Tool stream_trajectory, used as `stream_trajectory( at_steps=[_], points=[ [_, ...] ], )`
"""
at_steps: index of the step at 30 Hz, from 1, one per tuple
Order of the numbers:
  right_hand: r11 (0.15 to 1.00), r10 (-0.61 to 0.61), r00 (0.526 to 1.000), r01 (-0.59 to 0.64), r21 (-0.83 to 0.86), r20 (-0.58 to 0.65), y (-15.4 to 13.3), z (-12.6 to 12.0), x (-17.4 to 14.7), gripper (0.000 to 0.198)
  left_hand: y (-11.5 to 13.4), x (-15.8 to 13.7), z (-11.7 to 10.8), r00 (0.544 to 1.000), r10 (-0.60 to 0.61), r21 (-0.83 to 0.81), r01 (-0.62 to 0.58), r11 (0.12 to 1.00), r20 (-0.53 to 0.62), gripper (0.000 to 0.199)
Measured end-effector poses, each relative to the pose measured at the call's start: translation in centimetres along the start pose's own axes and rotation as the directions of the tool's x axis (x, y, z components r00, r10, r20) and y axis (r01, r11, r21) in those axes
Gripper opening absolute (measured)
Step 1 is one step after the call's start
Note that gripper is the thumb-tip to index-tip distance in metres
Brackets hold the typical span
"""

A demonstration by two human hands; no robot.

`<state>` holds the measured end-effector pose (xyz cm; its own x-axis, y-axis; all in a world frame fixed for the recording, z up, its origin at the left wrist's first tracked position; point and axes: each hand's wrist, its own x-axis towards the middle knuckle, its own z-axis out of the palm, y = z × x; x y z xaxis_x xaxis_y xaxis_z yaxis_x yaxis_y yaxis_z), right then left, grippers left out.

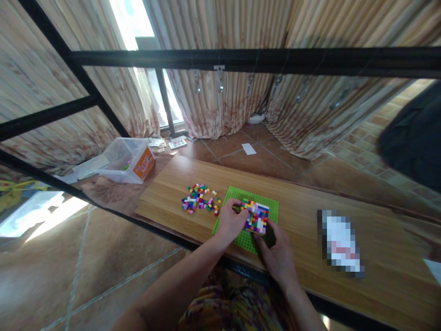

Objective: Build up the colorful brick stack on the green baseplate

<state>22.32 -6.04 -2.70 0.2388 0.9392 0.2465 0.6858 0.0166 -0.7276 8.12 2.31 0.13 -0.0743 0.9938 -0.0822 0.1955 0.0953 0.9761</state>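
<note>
A flat block of multicoloured toy bricks [257, 217] sits over a green studded baseplate [273, 209] on the wooden bench. It looks slightly raised, though its underside is hidden. My left hand [231, 221] is at the block's left edge, thumb and forefinger closed together there. Whatever lies between those fingertips is too small to make out. Around the lower right corner of the block, my right hand [278, 250] grips with thumb in front and fingers at the right side. Loose small bricks [200, 200] lie scattered left of the baseplate.
A clear plastic bin [129, 158] with an orange label stands beyond the bench's left end. On the bench [296, 207], a blurred-out item [341, 243] lies to the right. A black metal rail [241, 59] with hanging clips crosses in front of the curtains.
</note>
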Motion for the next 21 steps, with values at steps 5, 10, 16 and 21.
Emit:
stream_trajectory(
  at_steps=[5,10,16,21],
  points=[
    [1.0,0.001,1.0,-0.002,-0.02,-0.012,0.1,0.1,0.1,0.057,-0.5,-0.6,-0.8,0.997,-0.008,-0.034,0.011,0.999,0.078,0.025],
    [1.0,0.016,1.0,-0.016,-0.011,-0.009,0.2,0.1,0.1,0.057,-0.6,-2.5,-2.7,0.991,0.096,0.037,-0.099,0.994,0.09,0.03],
    [1.0,0.017,1.0,-0.017,0.004,0.002,0.4,0.0,0.1,0.055,-1.7,-4.0,-6.5,0.974,0.224,0.251,-0.226,0.941,0.038,0.026],
    [1.0,0.009,1.0,-0.009,-0.006,0.012,0.8,-0.1,0.2,0.055,-2.5,-2.1,-9.5,0.947,0.313,0.46,-0.245,0.853,-0.076,0.022]
  ],
)
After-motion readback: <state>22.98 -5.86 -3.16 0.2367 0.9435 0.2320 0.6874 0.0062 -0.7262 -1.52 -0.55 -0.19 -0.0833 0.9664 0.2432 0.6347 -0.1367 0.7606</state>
